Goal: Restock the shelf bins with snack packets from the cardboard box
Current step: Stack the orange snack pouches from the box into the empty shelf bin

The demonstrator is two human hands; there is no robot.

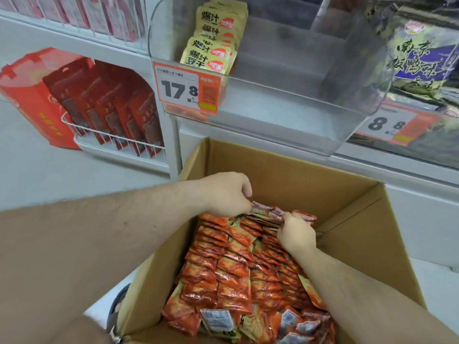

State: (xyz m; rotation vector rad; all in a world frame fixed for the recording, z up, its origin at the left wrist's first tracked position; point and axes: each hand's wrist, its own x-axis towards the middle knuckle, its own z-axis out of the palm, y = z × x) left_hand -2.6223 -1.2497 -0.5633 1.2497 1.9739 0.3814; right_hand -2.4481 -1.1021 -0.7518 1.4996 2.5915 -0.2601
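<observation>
- An open cardboard box (pixel 285 175) sits on the floor below the shelf, its flaps folded outward, long axis running from the person toward the shelf
- Inside lie rows of red-orange snack packets (pixel 223 269), standing on edge and leaning, packed in lines that run along the box's length; a few at the near end lie flat with their label side up
- The left hand (pixel 223 192) reaches in from the left, fingers curled, pinching the top edges of a bunch of packets (pixel 270 213) at the far end of the rows
- The right hand (pixel 296 233) comes in from the right and grips the same bunch from the other side, thumb and fingers closed on it
- The held bunch runs across the box from left to right, its sealed top edges pointing up and toward the shelf, still touching the rows beneath
- Just above the box, a clear plastic bin (pixel 310 115) juts out from the shelf; a short stack of yellow packets (pixel 213 40) lies in its left back corner
- An orange price tag (pixel 186 88) reading 17.8 is fixed to the bin's front left
- To the right, a second bin holds dark purple-and-green packets (pixel 422 60) above a tag (pixel 392 125) reading 8.8
- On the left, red pouches (pixel 111 105) stand in a white wire rack beside a red carton (pixel 27 95)
</observation>
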